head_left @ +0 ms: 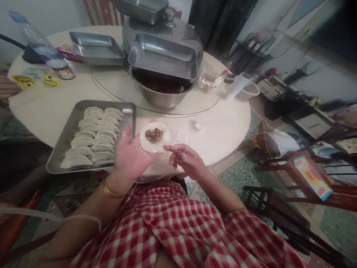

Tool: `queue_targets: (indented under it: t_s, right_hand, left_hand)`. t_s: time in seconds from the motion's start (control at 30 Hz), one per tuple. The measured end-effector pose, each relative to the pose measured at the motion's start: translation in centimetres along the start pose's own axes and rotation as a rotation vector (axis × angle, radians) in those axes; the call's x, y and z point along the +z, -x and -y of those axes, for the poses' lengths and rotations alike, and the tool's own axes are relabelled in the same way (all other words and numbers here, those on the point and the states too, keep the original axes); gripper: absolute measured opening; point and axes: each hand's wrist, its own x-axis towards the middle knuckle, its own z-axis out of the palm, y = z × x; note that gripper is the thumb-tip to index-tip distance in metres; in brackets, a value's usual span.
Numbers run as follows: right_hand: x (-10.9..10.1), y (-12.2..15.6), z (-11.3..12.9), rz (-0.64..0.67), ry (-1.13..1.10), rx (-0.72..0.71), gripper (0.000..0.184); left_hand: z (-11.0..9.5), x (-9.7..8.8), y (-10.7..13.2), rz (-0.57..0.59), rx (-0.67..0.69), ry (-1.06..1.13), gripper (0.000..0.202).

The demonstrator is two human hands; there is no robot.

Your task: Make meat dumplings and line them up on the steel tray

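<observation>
My left hand [132,152] is palm up with its thumb out, and a round dumpling wrapper [144,138] lies across its fingers. A mound of meat filling with green bits [154,135] sits on the middle of the wrapper, which is flat and unfolded. My right hand [186,158] is at the wrapper's right edge, fingers partly bent and apart, holding nothing I can see. Its index fingertip is very near the edge; whether it touches I cannot tell. Left of my hands, a metal tray [63,143] holds two rows of folded dumplings [83,141].
Beyond my hands, a metal bowl of dark filling [164,97] stands under an empty-looking tray [167,61]. Another tray [97,52], a bottle [41,46] and a jar [66,70] are farther left. Another person's hand [8,87] shows at the left edge. A basket [248,91] stands right.
</observation>
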Motion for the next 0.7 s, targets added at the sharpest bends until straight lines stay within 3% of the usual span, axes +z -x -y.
queue_targets:
  t_s: [0.1,0.2,0.27,0.37,0.57,0.7]
  right_hand:
    - [0.2,0.3,0.1,-0.073,0.355,-0.219,0.032]
    - [0.7,-0.1,-0.2,0.011,0.816,-0.509,0.038]
    - [0.8,-0.2,-0.7,0.043,1.007,-0.617,0.043]
    - [0.4,0.0,-1.5,-0.024,1.024,-0.721,0.04]
    - [-0.5,-0.9,-1.9,-0.471,1.048,-0.65,0.042]
    - [-0.6,-1.7,-2.6,-0.529,1.014,-0.778,0.037]
  left_hand:
    - [0.0,0.0,-0.1,-0.024,0.017,0.023,0.068]
    - [0.2,0.3,-0.1,-0.058,-0.028,0.018,0.064]
    - [0.3,0.5,0.0,-0.075,-0.036,0.025,0.063]
    - [0.2,0.6,0.0,-0.099,-0.002,0.055,0.06]
    - [0.8,0.8,0.2,-0.075,-0.09,0.021,0.044]
    - [1.4,1.0,0.6,-0.078,-0.133,-0.087,0.043]
